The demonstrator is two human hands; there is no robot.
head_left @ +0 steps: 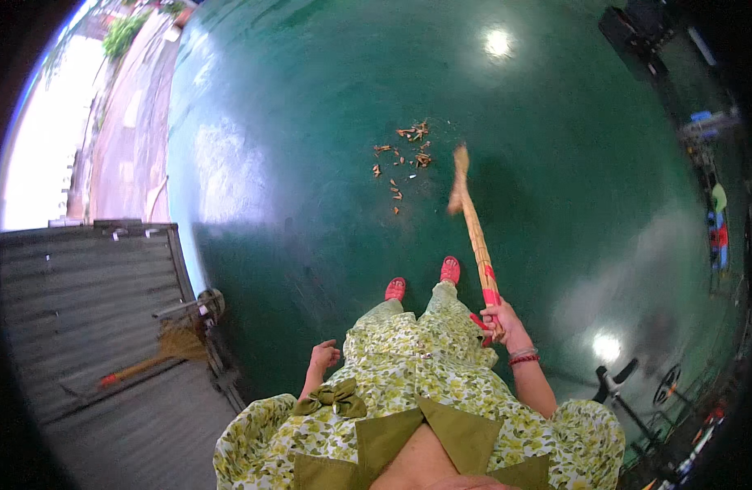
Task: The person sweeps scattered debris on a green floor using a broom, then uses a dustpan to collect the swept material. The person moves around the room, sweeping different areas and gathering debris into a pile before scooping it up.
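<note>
- Head view: a tan, red-banded broom (476, 238) is gripped by the right hand (504, 321).
- Its blurred head is seen near brown scraps (423, 159).
- The left hand (323, 355) is held loosely curled.

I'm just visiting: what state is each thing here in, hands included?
Right hand: closed around the broom
Broom: held, its far end blurred
Left hand: empty, loosely curled
Brown litter: scattered in loose bits
Second broom: unheld
Red sandals: worn
Green floor: shiny, reflecting light
</note>
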